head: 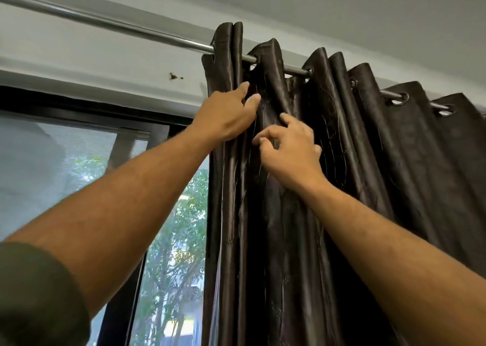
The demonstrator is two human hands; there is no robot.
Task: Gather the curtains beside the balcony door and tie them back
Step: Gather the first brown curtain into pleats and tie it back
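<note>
From my head camera, the dark satin eyelet curtain [328, 174] hangs bunched on the steel curtain rod [110, 23] at the right of the balcony door [86, 140], with my left hand [226, 117] pinching its leading folds near the top. My right hand [289, 151] rests against the next pleat, fingers [259, 140] curled and closing on nothing I can see. I'd stack pleat onto pleat evenly, sliding the eyelets along rather than tugging downward, before tying.
</note>
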